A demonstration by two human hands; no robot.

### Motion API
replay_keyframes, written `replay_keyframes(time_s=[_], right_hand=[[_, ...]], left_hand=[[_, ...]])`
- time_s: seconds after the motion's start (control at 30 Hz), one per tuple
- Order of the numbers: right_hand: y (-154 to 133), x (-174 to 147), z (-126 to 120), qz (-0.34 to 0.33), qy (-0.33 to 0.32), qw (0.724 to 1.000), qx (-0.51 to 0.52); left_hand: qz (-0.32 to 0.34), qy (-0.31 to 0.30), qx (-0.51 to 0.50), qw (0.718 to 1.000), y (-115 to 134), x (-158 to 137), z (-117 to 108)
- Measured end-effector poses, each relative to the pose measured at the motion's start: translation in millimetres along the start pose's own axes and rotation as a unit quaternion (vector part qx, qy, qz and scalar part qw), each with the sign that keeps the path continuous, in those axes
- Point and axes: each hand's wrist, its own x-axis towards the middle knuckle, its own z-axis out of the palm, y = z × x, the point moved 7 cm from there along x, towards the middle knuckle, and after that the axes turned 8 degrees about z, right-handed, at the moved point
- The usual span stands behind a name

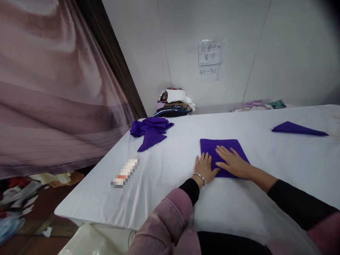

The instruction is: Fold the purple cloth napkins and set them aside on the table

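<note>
A purple cloth napkin (228,143), folded into a flat square, lies on the white-covered table (170,148) in front of me. My left hand (206,169) rests flat across its left edge, fingers apart, with a silver bangle at the wrist. On the napkin's middle and right side lies my right hand (233,162), palm down with the fingers spread. Neither hand grips the cloth. The napkin's lower right part is partly hidden under my right hand and wrist.
Crumpled purple cloths (151,126) lie at the table's far left. A folded purple napkin (297,129) is at the right. A blurred-out oblong object (125,173) sits left. Clothes (174,102) are piled by the wall, below a paper sign (209,55). A pink curtain (58,88) hangs left.
</note>
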Motion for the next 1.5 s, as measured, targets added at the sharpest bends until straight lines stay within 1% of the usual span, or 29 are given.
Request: replay_keyframes(time_s=[0.07, 0.1, 0.13, 0.2, 0.27, 0.33, 0.43, 0.57, 0.67, 0.73, 0.8, 0.9, 0.97, 1.03, 1.13, 1.23, 1.3, 1.4, 1.47, 1.5], right_hand=[[-31, 26, 2, -0.078, -0.038, 0.996, 0.034], [-43, 38, 6, -0.105, -0.059, 0.992, 0.046], [-50, 49, 10, -0.124, -0.079, 0.988, 0.054], [-56, 68, 19, -0.141, -0.116, 0.981, 0.06], [-52, 83, 28, -0.145, -0.144, 0.977, 0.06], [-43, 95, 34, -0.145, -0.149, 0.976, 0.061], [-29, 113, 39, -0.145, -0.118, 0.98, 0.065], [-16, 143, 47, -0.133, -0.075, 0.987, 0.051], [1, 165, 45, -0.087, -0.047, 0.994, 0.056], [23, 173, 37, -0.033, -0.028, 0.997, 0.069], [54, 171, 24, 0.02, -0.009, 0.997, 0.077], [105, 150, 2, 0.074, 0.002, 0.995, 0.064], [131, 132, -8, 0.093, -0.01, 0.995, 0.046], [148, 116, -13, 0.098, -0.027, 0.995, 0.025], [155, 106, -14, 0.095, -0.047, 0.994, 0.0], [154, 110, -11, 0.107, -0.064, 0.992, -0.012], [153, 113, -10, 0.12, -0.077, 0.99, -0.012], [153, 115, -12, 0.139, -0.091, 0.986, -0.001], [155, 112, -17, 0.154, -0.092, 0.984, 0.014], [156, 108, -20, 0.163, -0.091, 0.982, 0.024]], left_hand=[[0.005, 0.007, -0.006, 1.0, 2, 0, -2], [0.009, 0.007, -0.01, 1.0, 2, 0, -3], [0.012, 0.006, -0.015, 1.0, 3, 0, -3], [0.011, 0.004, -0.023, 1.0, 3, -1, -2], [0.009, 0.012, -0.026, 1.0, 2, -2, -2], [0.01, 0.028, -0.018, 0.999, 2, -3, -3], [0.01, 0.037, 0.003, 0.999, 2, -4, -3], [0.008, 0.017, 0.024, 1.0, 3, -4, -2], [0.008, 0.016, 0.036, 0.999, 2, -5, -3], [0.009, 0.015, 0.045, 0.999, 2, -5, -3], [0.006, 0.012, 0.05, 0.999, 0, -4, -2], [0.005, 0.012, 0.041, 0.999, -1, -3, 0], [0.007, 0.016, 0.03, 0.999, -1, -1, 0], [0.007, 0.019, 0.019, 1.0, -1, 0, -1], [0.008, 0.027, 0.005, 1.0, 0, -1, -7], [0.021, 0.059, -0.002, 0.998, 6, -8, -22], [0.066, 0.067, -0.011, 0.995, 20, -15, -28], [0.136, 0.046, -0.029, 0.989, 39, -23, -28], [0.15, 0.038, -0.025, 0.988, 41, -24, -26], [0.15, 0.039, -0.016, 0.988, 37, -22, -27]])
